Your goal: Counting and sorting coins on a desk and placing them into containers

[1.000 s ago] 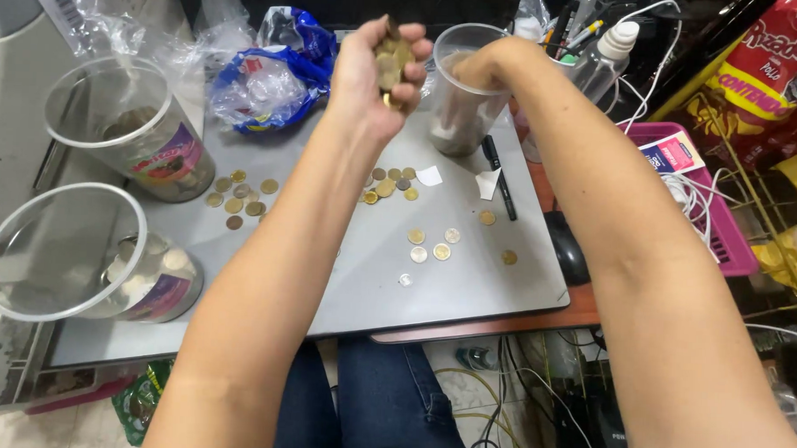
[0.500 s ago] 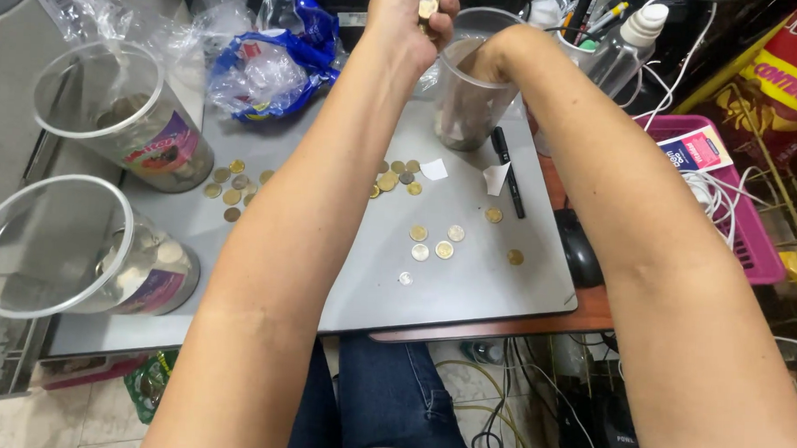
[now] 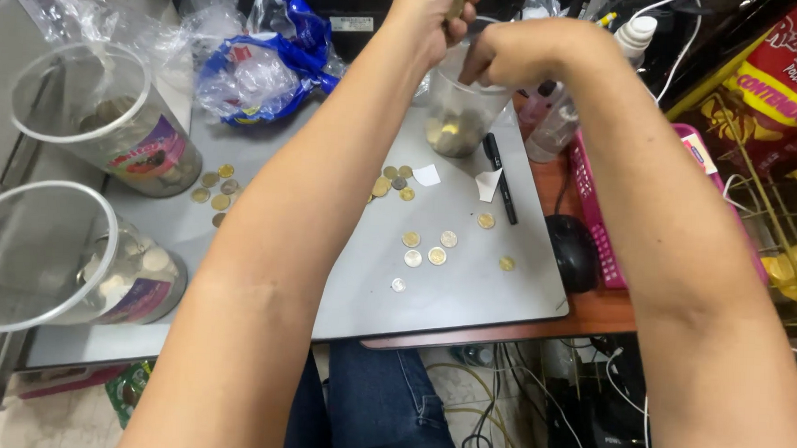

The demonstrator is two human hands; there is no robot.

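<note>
A black marker pen (image 3: 501, 176) lies on the grey counter (image 3: 467, 293). Right of the pen sit a black computer mouse (image 3: 574, 251) and a pink calculator (image 3: 599, 204); far left of it stand two clear plastic tubs (image 3: 93, 121); a crumpled blue plastic bag (image 3: 267, 60) lies up-left.

Clear plastic cup (image 3: 455, 111) — metal coins (image 3: 424, 249); matt grey board (image 3: 467, 288).

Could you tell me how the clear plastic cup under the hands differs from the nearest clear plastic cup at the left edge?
The clear plastic cup under the hands stands upright and unlabelled at the back of the grey board, with the right hand dipping into it. The nearest clear plastic cup at the left edge looks wider, carries a coloured label and is untouched. Both are transparent and hold coins.
</note>
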